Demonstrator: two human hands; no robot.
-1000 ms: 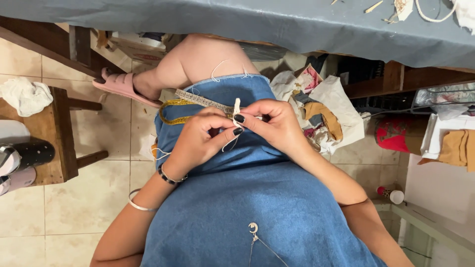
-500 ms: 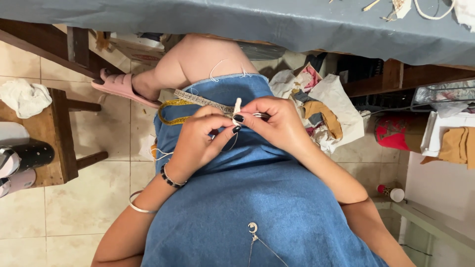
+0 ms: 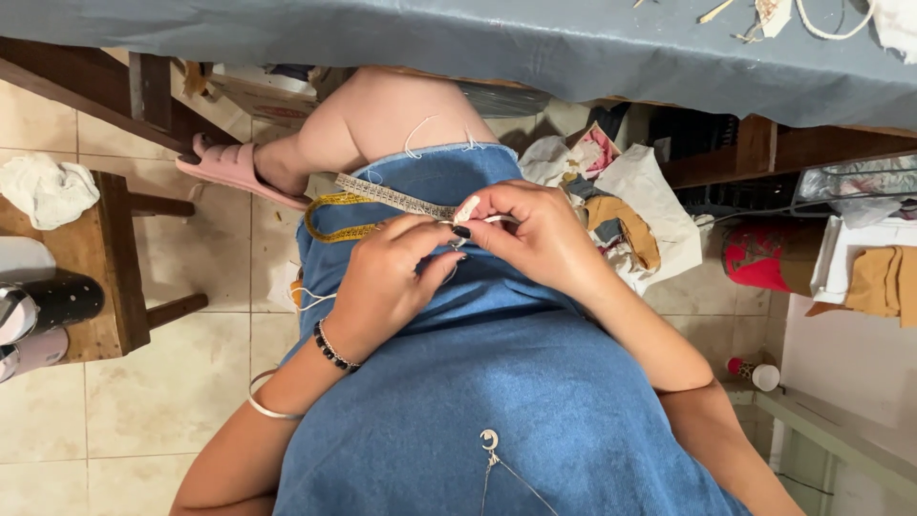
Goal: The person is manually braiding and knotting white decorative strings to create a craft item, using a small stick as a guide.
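I look down at my lap, covered by a blue denim dress [image 3: 478,401]. My left hand [image 3: 387,282] and my right hand [image 3: 535,234] meet over my thigh, fingertips pinched together on the end of a narrow beaded trim strip [image 3: 392,196]. The strip runs left from my fingers across the denim, beside a yellow braided cord [image 3: 339,229] that loops off the left edge of my leg. A thin white thread [image 3: 310,296] hangs near my left wrist. What lies between the pinched fingertips is too small to make out.
A grey cloth-covered table [image 3: 535,48] spans the top. A wooden stool [image 3: 91,277] with a white rag and dark cylinders stands left. A bag of fabric scraps [image 3: 621,210] and a red container [image 3: 764,258] sit on the tiled floor, right.
My hands stay pinched on the trim and barely move; my left fingers have curled slightly closer to my right fingertips.
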